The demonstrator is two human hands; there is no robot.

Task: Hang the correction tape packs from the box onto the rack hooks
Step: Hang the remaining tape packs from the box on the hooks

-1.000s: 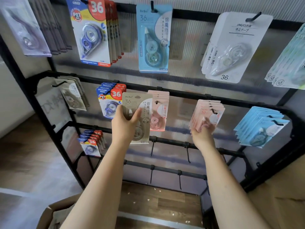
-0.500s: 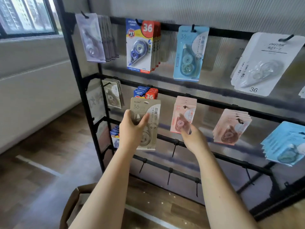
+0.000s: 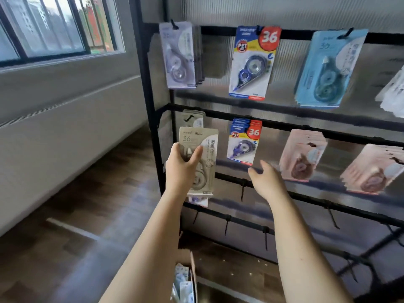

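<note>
Off the pink packs (image 3: 302, 157) now, the right hand (image 3: 265, 181) hangs open, fingers spread, before the black metal rack (image 3: 306, 129). Her left hand (image 3: 181, 169) grips a flat grey card pack (image 3: 200, 159) upright at the rack's left end. Glossy packs stand in the cardboard box (image 3: 192, 278) below.

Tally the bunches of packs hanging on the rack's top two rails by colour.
Lilac-grey bunch: 1
Blue-and-red bunches: 2
Light blue bunch: 1
White bunch, cut by the frame edge: 1
Beige bunch: 1
Pink bunches: 2
Total: 8
</note>
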